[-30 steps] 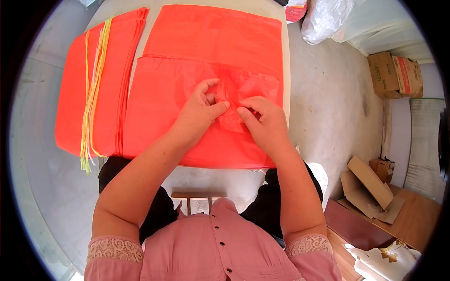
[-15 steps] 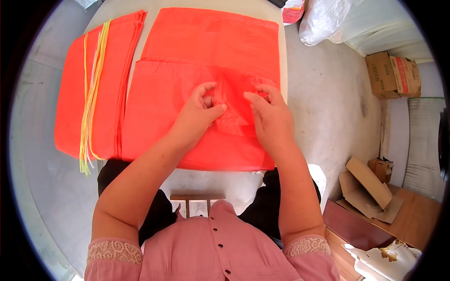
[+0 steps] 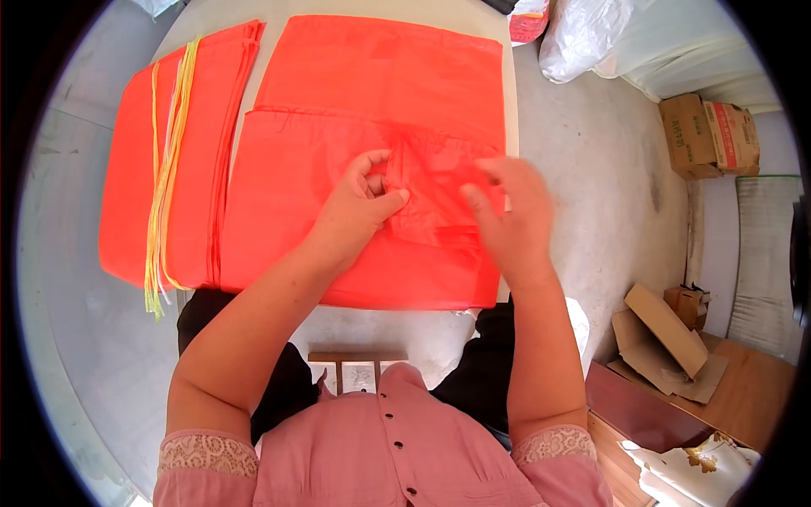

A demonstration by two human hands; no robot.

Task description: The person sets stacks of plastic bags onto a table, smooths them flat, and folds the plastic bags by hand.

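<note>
A flat, thin red bag lies in front of me, its upper edge hemmed and frayed. My left hand pinches a gathered fold of this edge between thumb and fingers. To the right, my right hand hovers by the bag's side edge with thumb and fingers apart, slightly blurred. Between both hands the red material is creased and raised. Under and beyond it lies more red material of the same kind.
On the left a stack of folded red bags carries several yellow and white cords across it. The pale table has a rounded far edge. Cardboard boxes and an opened carton stand to the right, and a white plastic bag sits behind.
My right hand has let go of the red bag's edge and moved right, its fingers spreading. The raised fold has sunk somewhat. My left hand keeps its pinch in place.
</note>
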